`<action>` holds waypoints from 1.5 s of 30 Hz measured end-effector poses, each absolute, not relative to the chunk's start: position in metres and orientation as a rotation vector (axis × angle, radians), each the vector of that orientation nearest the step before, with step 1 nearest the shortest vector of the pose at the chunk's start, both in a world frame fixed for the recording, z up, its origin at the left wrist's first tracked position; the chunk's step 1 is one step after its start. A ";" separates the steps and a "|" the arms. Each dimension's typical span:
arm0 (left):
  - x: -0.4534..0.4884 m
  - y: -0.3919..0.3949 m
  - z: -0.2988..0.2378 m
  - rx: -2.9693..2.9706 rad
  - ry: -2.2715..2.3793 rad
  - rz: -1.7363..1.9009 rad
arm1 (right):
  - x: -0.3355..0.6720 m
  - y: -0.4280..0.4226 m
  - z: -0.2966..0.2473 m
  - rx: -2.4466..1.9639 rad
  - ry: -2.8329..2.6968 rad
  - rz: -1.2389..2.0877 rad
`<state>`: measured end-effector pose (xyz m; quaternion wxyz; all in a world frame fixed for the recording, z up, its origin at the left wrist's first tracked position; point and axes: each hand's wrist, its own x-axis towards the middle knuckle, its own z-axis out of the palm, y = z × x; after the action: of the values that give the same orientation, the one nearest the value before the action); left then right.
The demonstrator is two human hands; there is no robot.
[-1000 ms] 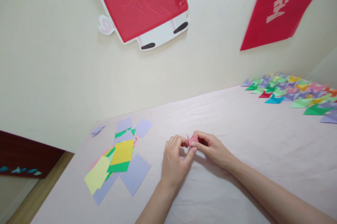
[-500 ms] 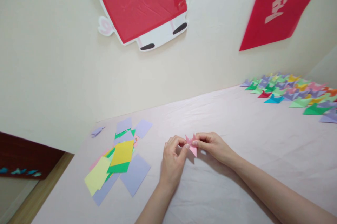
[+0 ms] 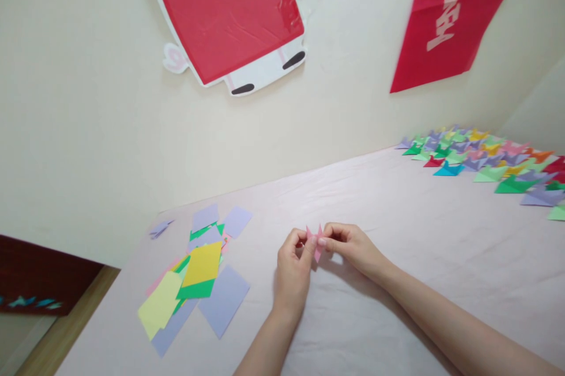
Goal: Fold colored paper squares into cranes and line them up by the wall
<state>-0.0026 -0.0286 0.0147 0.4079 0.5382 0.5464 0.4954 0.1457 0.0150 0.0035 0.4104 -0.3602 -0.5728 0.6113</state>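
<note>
A small folded pink paper piece (image 3: 316, 241) is held just above the pale pink tablecloth (image 3: 432, 246). My left hand (image 3: 293, 270) pinches its left side with thumb and fingers closed. My right hand (image 3: 351, 245) pinches its right side, fingers curled. Two pointed tips of the paper stick up between the hands and one point hangs down.
A loose heap of flat coloured paper squares (image 3: 200, 267), yellow, green and lilac, lies to the left. Several folded paper figures (image 3: 485, 161) in many colours cover the far right of the table. Red posters (image 3: 229, 5) hang on the wall behind.
The pink piece has been lifted and turned between my fingers, its lower point now hanging down. Both hands stay together; the view has shifted a little to the right.
</note>
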 end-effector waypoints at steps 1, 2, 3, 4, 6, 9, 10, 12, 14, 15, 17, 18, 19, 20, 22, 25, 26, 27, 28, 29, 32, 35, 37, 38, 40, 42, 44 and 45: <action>-0.001 -0.027 0.014 1.338 1.381 1.266 | 0.146 0.015 0.005 -0.909 -1.434 1.532; 0.000 -0.027 0.013 1.327 1.385 1.276 | 0.146 0.015 0.006 -0.905 -1.417 1.526; 0.001 -0.026 0.012 1.323 1.388 1.277 | 0.146 0.015 0.006 -0.900 -1.393 1.519; 0.000 -0.026 0.010 1.326 1.390 1.267 | 0.146 0.015 0.006 -0.897 -1.363 1.508; -0.001 -0.026 0.006 1.361 1.398 1.234 | 0.145 0.015 0.004 -0.893 -1.311 1.489; -0.004 -0.026 0.001 1.448 1.433 1.224 | 0.145 0.016 0.000 -0.882 -1.292 1.473; -0.005 -0.026 0.001 1.470 1.438 1.233 | 0.145 0.016 -0.001 -0.874 -1.295 1.480; -0.005 -0.024 0.002 1.475 1.428 1.260 | 0.145 0.016 -0.001 -0.860 -1.299 1.491; -0.006 -0.023 0.003 1.450 1.405 1.286 | 0.145 0.016 -0.001 -0.857 -1.305 1.500; -0.006 -0.022 0.004 1.434 1.398 1.297 | 0.145 0.016 0.000 -0.860 -1.309 1.501; -0.006 -0.021 0.004 1.413 1.392 1.314 | 0.145 0.015 0.001 -0.869 -1.325 1.498; -0.006 -0.020 0.004 1.407 1.390 1.319 | 0.145 0.015 0.001 -0.872 -1.333 1.496; -0.006 -0.020 0.003 1.401 1.388 1.324 | 0.145 0.015 0.002 -0.874 -1.337 1.494; -0.006 -0.020 0.003 1.396 1.387 1.328 | 0.145 0.015 0.002 -0.874 -1.338 1.491; -0.007 -0.021 0.002 1.388 1.385 1.335 | 0.145 0.015 0.003 -0.875 -1.335 1.490; -0.007 -0.021 0.002 1.383 1.382 1.340 | 0.146 0.015 0.002 -0.871 -1.331 1.490; -0.007 -0.021 0.003 1.385 1.382 1.339 | 0.146 0.015 0.002 -0.871 -1.332 1.490; -0.006 -0.022 0.004 1.388 1.382 1.336 | 0.146 0.016 0.002 -0.872 -1.336 1.489; -0.006 -0.022 0.005 1.393 1.382 1.330 | 0.145 0.015 0.002 -0.874 -1.341 1.485; -0.006 -0.022 0.005 1.400 1.380 1.320 | 0.145 0.015 0.001 -0.876 -1.349 1.480; -0.005 -0.023 0.006 1.432 1.375 1.284 | 0.143 0.014 0.000 -0.876 -1.406 1.451; -0.005 -0.024 0.004 1.455 1.400 1.262 | 0.141 0.011 0.000 -0.909 -1.547 1.382; -0.005 -0.025 0.001 1.458 1.432 1.258 | 0.141 0.010 0.001 -0.962 -1.646 1.294; -0.004 -0.026 0.000 1.456 1.449 1.256 | 0.141 0.010 0.002 -0.986 -1.683 1.247; -0.003 -0.027 -0.002 1.452 1.474 1.253 | 0.142 0.009 0.005 -1.016 -1.744 1.174; -0.002 -0.028 -0.003 1.434 1.493 1.251 | 0.142 0.009 0.007 -1.030 -1.800 1.122; -0.001 -0.028 -0.002 1.407 1.500 1.249 | 0.141 0.009 0.008 -1.040 -1.841 1.075; -0.001 -0.028 -0.002 1.394 1.500 1.249 | 0.141 0.009 0.009 -1.040 -1.850 1.063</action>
<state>-0.0012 -0.0281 -0.0018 0.3632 0.5415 0.5827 0.4851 0.1410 0.0087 0.0086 0.3746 -0.4062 -0.7227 0.4152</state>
